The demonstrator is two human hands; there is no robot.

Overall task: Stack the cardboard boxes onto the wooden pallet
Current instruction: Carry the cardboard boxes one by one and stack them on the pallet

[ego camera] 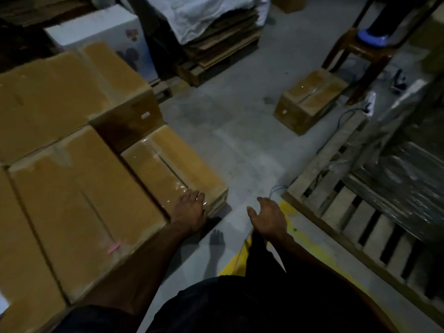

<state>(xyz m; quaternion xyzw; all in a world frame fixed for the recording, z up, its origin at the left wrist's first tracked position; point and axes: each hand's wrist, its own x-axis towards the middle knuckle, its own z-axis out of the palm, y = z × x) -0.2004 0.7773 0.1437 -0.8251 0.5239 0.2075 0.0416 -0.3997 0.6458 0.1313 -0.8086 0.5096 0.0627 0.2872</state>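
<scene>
Several brown cardboard boxes are stacked at the left, among them a tall one (79, 203) and a low taped one (173, 164) beside it. My left hand (191, 207) rests on the near corner of the low taped box, fingers lying over its top edge. My right hand (269, 218) hangs free above the floor, fingers loosely spread, holding nothing. A single small cardboard box (310, 99) sits alone on the concrete floor at the right. A wooden pallet (341, 207) lies at the right, partly covered by plastic-wrapped goods.
A white box (101, 27) stands behind the brown stack. Flattened cardboard under a white sheet (216, 39) sits on another pallet at the back. A brown stool (360, 54) stands near the small box. Yellow floor paint (242, 255) runs by my feet; cables trail near the pallet.
</scene>
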